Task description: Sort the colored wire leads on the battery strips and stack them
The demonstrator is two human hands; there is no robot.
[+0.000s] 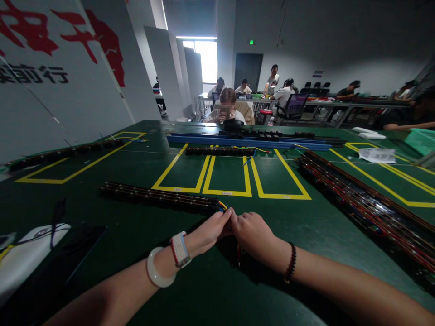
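Note:
A long black strip with copper-coloured rails (159, 197) lies on the green table, its right end pointing at my hands. Yellow and blue wires (223, 206) come out of that end. My left hand (212, 231) is closed on these wires with thumb and fingers pinched together. Pressed against it, my right hand (251, 231) is also closed, its fingertips meeting the left ones on the wires. Below the right hand, loose wire ends (238, 256) hang down, one of them red. The exact spot between the fingertips is hidden.
Another black strip (219, 151) lies beyond the yellow tape frames (227, 193). At the right is a thick bundle of strips with red wires (367, 213). A blue rail (251, 141) crosses the far side. A white object (37, 244) lies left. A person (227, 106) sits opposite.

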